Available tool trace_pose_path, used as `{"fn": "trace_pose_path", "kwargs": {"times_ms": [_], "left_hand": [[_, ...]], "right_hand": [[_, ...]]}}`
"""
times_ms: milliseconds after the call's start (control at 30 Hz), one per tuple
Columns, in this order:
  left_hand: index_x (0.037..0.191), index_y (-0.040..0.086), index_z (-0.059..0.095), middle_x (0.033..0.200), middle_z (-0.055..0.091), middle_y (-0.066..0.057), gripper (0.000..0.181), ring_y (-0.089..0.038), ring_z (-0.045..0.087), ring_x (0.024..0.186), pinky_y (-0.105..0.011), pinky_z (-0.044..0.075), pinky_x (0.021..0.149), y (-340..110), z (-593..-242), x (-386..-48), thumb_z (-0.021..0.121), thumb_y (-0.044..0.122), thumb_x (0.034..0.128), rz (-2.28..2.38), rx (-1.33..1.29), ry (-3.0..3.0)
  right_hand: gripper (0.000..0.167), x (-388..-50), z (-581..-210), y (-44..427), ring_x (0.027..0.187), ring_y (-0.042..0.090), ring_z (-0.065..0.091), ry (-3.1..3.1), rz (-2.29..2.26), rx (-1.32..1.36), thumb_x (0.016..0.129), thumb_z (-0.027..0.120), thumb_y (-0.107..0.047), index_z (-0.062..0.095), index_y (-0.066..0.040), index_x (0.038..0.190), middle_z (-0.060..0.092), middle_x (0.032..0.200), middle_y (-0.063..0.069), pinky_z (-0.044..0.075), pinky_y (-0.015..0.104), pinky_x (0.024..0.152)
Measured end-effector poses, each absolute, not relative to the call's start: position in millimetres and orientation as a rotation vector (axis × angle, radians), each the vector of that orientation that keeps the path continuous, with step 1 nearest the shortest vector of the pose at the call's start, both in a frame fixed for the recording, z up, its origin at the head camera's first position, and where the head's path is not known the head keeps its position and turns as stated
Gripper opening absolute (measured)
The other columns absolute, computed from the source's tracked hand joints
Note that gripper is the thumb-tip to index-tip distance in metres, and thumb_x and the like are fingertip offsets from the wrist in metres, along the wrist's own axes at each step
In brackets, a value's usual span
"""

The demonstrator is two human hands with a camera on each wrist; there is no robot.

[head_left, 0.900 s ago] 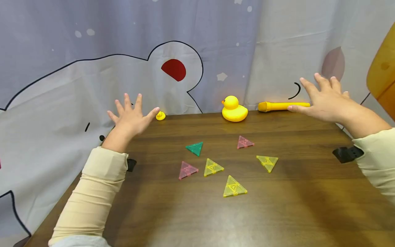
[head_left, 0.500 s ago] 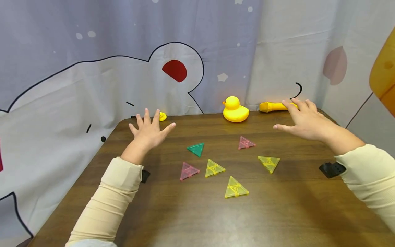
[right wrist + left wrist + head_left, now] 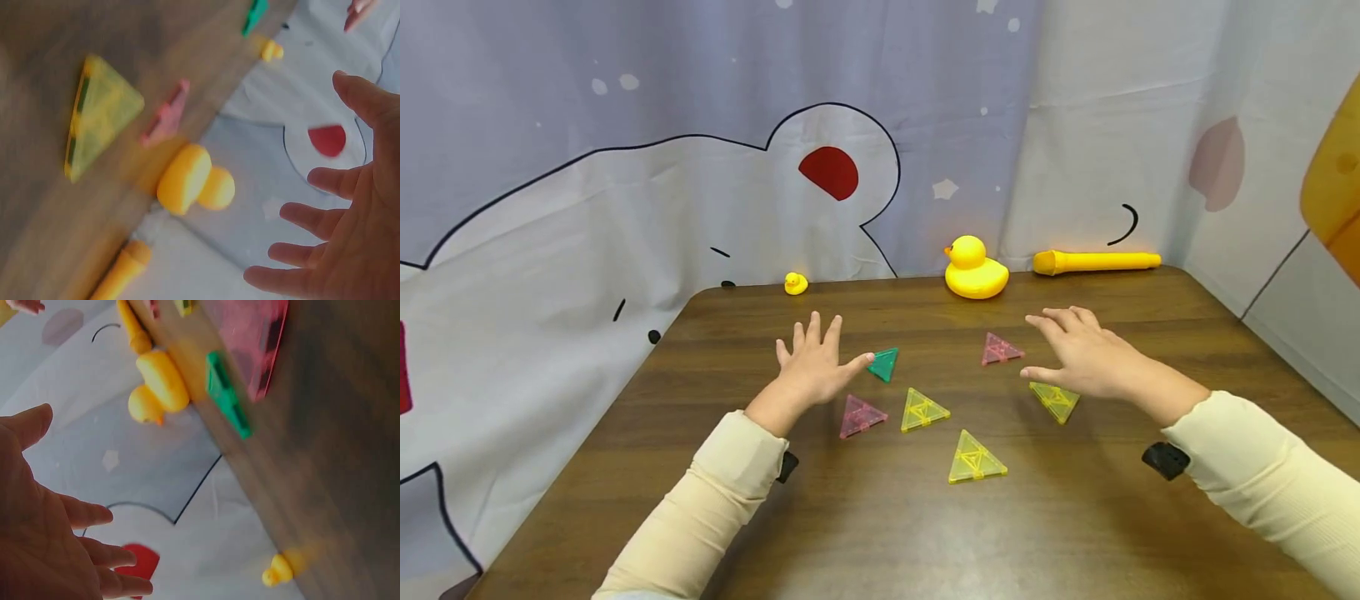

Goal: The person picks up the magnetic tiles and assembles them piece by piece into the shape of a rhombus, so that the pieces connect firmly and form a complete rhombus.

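Observation:
My left hand (image 3: 811, 367), fingers spread, hovers over the table by the green triangle (image 3: 883, 364) and a pink triangle (image 3: 860, 417); it holds nothing. The right hand (image 3: 1086, 354) is held above the table with its fingers extended, its thumb overlapping the top of a yellow triangle (image 3: 1058, 403) in the head view. Another pink triangle (image 3: 1000, 349) lies left of that hand. Between the hands are two more yellow triangles, one farther back (image 3: 922, 411) and one nearer the front (image 3: 974, 459). In the right wrist view the palm (image 3: 369, 219) is bare.
Along the back edge of the brown table (image 3: 880, 533) stand a small yellow duck (image 3: 795, 284), a larger yellow duck (image 3: 974, 270) and a yellow microphone (image 3: 1097, 262). A patterned curtain (image 3: 700, 200) hangs behind them.
Both hands have come inward and down toward the triangles, the left moving right and the right moving left. The small duck and the microphone are no longer partly covered by the hands.

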State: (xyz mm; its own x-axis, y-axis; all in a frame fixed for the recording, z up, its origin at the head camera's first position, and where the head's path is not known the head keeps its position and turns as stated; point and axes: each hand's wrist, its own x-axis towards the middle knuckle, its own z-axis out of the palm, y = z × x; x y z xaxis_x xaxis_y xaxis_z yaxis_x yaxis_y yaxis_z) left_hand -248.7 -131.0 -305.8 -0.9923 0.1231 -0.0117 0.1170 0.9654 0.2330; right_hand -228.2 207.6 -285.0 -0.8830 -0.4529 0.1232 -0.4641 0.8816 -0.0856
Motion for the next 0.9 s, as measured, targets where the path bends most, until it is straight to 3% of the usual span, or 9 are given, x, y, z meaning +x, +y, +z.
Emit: {"fn": "trace_pose_path", "kwargs": {"times_ms": [200, 500, 733, 900], "left_hand": [[0.14, 0.014, 0.015, 0.143, 0.006, -0.016, 0.08, -0.039, 0.004, 0.127, -0.059, 0.001, 0.094, -113, -323, -248, 0.032, 0.065, 0.081, 0.335, 0.243, 3.041], [0.132, 0.008, 0.036, 0.134, 0.033, -0.012, 0.067, -0.031, 0.023, 0.124, -0.057, 0.006, 0.094, -86, -341, -251, 0.047, 0.052, 0.083, 0.364, 0.388, 2.987], [0.123, 0.011, 0.049, 0.12, 0.051, -0.002, 0.059, -0.021, 0.043, 0.11, -0.05, 0.019, 0.087, -65, -346, -257, 0.059, 0.047, 0.0773, 0.261, 0.487, 2.912], [0.121, 0.012, 0.052, 0.116, 0.053, 0.0, 0.061, -0.018, 0.048, 0.103, -0.046, 0.023, 0.084, -56, -349, -261, 0.064, 0.047, 0.0725, 0.192, 0.507, 2.851]], "right_hand": [[0.071, -225, -307, 189, 0.116, 0.038, 0.027, -2.899, 0.239, 0.862, 0.079, 0.054, -0.051, 0.039, -0.003, 0.128, 0.036, 0.127, 0.02, 0.034, 0.052, 0.084], [0.063, -220, -332, 163, 0.107, 0.032, 0.039, -2.9, 0.187, 1.029, 0.075, 0.062, -0.046, 0.05, -0.002, 0.119, 0.047, 0.114, 0.013, 0.04, 0.046, 0.08], [0.058, -213, -345, 149, 0.082, 0.02, 0.044, -3.0, 0.07, 1.1, 0.067, 0.065, -0.054, 0.062, -0.007, 0.099, 0.049, 0.089, 0.002, 0.041, 0.033, 0.059], [0.053, -211, -350, 141, 0.074, 0.017, 0.042, -3.043, -0.001, 1.102, 0.059, 0.068, -0.059, 0.063, -0.014, 0.085, 0.043, 0.078, -0.004, 0.037, 0.031, 0.053]]}}
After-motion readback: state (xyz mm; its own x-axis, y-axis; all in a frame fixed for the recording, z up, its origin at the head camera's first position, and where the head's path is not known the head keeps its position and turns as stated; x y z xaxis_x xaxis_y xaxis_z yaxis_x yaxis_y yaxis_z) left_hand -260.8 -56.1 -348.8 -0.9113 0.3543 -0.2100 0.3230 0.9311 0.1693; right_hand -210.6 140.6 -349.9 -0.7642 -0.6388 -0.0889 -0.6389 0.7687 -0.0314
